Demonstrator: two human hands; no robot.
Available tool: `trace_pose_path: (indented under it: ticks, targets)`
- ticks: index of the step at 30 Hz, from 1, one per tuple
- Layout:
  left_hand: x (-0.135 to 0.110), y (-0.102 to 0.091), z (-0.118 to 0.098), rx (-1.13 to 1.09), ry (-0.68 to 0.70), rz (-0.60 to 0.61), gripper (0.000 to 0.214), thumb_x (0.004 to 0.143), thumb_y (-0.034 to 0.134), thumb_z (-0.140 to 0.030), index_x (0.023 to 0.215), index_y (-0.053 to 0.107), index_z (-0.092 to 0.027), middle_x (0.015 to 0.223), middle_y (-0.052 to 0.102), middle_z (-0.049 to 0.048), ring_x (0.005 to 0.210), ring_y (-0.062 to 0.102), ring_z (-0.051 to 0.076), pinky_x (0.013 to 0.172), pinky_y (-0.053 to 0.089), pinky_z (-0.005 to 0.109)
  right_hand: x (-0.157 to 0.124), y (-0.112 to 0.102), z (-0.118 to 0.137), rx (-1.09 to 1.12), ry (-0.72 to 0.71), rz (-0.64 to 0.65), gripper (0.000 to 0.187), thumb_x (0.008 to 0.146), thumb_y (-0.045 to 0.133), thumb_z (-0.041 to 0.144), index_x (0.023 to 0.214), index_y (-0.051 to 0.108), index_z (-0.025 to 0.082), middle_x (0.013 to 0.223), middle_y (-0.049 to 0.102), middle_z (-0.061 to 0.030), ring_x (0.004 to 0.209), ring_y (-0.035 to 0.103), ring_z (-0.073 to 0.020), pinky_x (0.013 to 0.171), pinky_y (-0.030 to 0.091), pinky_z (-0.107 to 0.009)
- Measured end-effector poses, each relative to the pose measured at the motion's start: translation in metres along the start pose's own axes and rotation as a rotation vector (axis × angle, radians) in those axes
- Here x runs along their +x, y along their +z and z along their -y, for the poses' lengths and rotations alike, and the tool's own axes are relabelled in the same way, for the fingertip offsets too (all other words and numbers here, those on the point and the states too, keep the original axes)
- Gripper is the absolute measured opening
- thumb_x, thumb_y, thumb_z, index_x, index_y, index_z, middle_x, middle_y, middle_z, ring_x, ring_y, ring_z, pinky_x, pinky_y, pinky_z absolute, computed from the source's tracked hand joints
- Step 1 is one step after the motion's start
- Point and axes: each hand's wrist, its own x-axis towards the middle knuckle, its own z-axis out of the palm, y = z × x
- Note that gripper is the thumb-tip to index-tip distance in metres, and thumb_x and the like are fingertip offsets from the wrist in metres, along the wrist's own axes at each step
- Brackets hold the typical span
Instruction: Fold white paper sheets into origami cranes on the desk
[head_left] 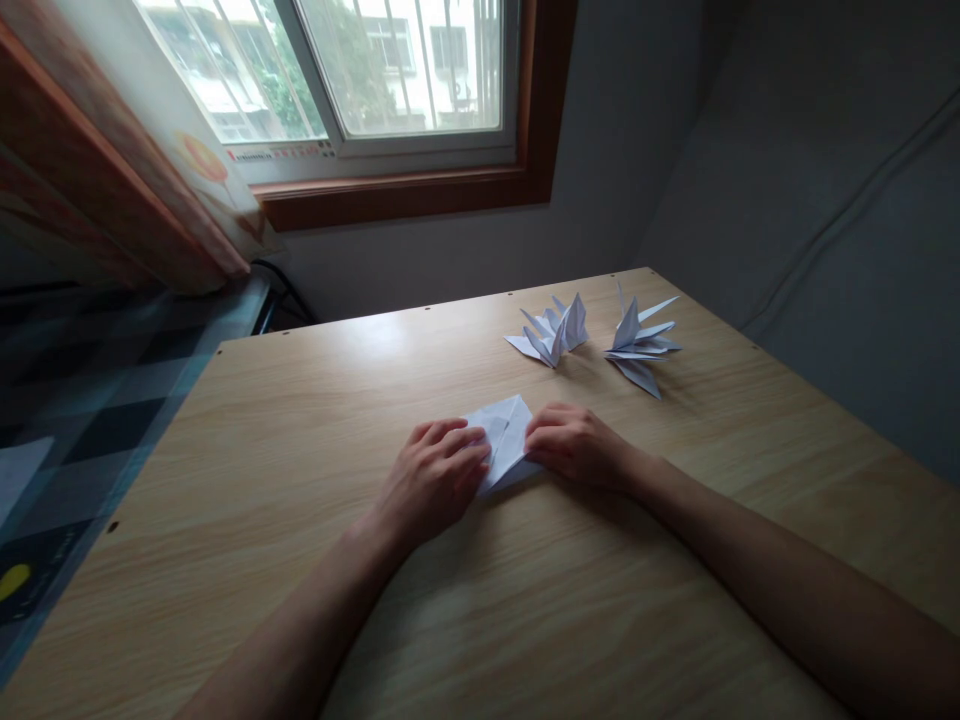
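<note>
A folded sheet of white paper [507, 436] lies on the wooden tabletop between my two hands, with a crease or layered edge running across it. My left hand [442, 468] rests over its left side, fingers bent together and holding it down; the thumb is mostly hidden. At the right edge, my right hand [574, 440] grips the paper between curled fingers, their tips partly out of sight. Beyond my hands stand two pointed white folded-paper figures, the left figure [553, 332] and the right figure [641, 342], neither touched.
The light wood tabletop [300, 440] ends at a back edge below a window [420, 70]. To the left, a lower surface with a dark checked cloth [135, 430] adjoins it. A curtain [142, 150] hangs above that cloth. A grey wall [825, 250] borders the right side.
</note>
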Motion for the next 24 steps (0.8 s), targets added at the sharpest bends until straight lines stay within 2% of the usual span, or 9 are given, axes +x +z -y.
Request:
trace_pose_path:
  ticks: [4, 9, 11, 14, 19, 24]
  targets:
    - [0.0, 0.001, 0.002, -0.037, 0.01, 0.083, 0.022, 0.092, 0.05, -0.029, 0.107, 0.065, -0.02, 0.126, 0.066, 0.0045, 0.119, 0.055, 0.027, 0.097, 0.044, 0.044, 0.001, 0.004, 0.004, 0.096, 0.021, 0.014, 0.008, 0.087, 0.062, 0.018, 0.085, 0.069, 0.019, 0.083, 0.07, -0.0057, 0.077, 0.063, -0.017, 0.072, 0.048, -0.028]
    - [0.0, 0.001, 0.002, -0.069, 0.006, 0.109, 0.024, 0.093, 0.048, -0.028, 0.11, 0.064, -0.022, 0.127, 0.065, 0.0039, 0.118, 0.056, 0.026, 0.098, 0.044, 0.044, 0.002, 0.004, 0.007, 0.173, 0.35, -0.048, 0.018, 0.082, 0.066, 0.015, 0.1, 0.063, 0.018, 0.076, 0.066, -0.0005, 0.061, 0.056, -0.0125, 0.061, 0.044, -0.024]
    - [-0.001, 0.001, 0.001, -0.071, 0.01, 0.099, 0.024, 0.094, 0.047, -0.024, 0.11, 0.064, -0.023, 0.125, 0.066, 0.0036, 0.117, 0.057, 0.024, 0.097, 0.044, 0.042, 0.003, 0.005, 0.01, 0.17, 0.438, -0.057, 0.021, 0.082, 0.066, 0.016, 0.102, 0.059, 0.018, 0.075, 0.064, 0.0014, 0.058, 0.054, -0.0113, 0.059, 0.043, -0.023]
    - [0.0, 0.001, -0.002, -0.048, 0.003, 0.103, 0.024, 0.093, 0.049, -0.028, 0.111, 0.064, -0.023, 0.124, 0.066, 0.0054, 0.116, 0.057, 0.024, 0.096, 0.044, 0.042, 0.005, 0.008, 0.014, 0.073, 0.439, -0.046, 0.021, 0.081, 0.066, 0.015, 0.099, 0.057, 0.019, 0.08, 0.063, 0.0001, 0.065, 0.055, -0.0128, 0.065, 0.044, -0.025]
    - [0.0, 0.003, -0.005, 0.012, 0.022, 0.141, 0.034, 0.093, 0.049, -0.029, 0.126, 0.058, -0.03, 0.127, 0.062, 0.0074, 0.118, 0.053, 0.027, 0.096, 0.043, 0.045, 0.005, 0.008, 0.014, -0.131, 0.382, -0.014, 0.005, 0.087, 0.063, 0.023, 0.09, 0.062, 0.019, 0.094, 0.061, -0.0061, 0.088, 0.058, -0.0197, 0.078, 0.045, -0.031]
    - [0.001, 0.001, -0.005, 0.011, 0.031, 0.186, 0.034, 0.094, 0.046, -0.027, 0.124, 0.06, -0.029, 0.13, 0.059, 0.0091, 0.121, 0.051, 0.029, 0.099, 0.042, 0.049, 0.004, 0.001, 0.007, -0.127, 0.399, 0.036, 0.007, 0.09, 0.058, 0.019, 0.084, 0.062, 0.018, 0.088, 0.062, -0.0051, 0.085, 0.059, -0.0191, 0.077, 0.045, -0.031]
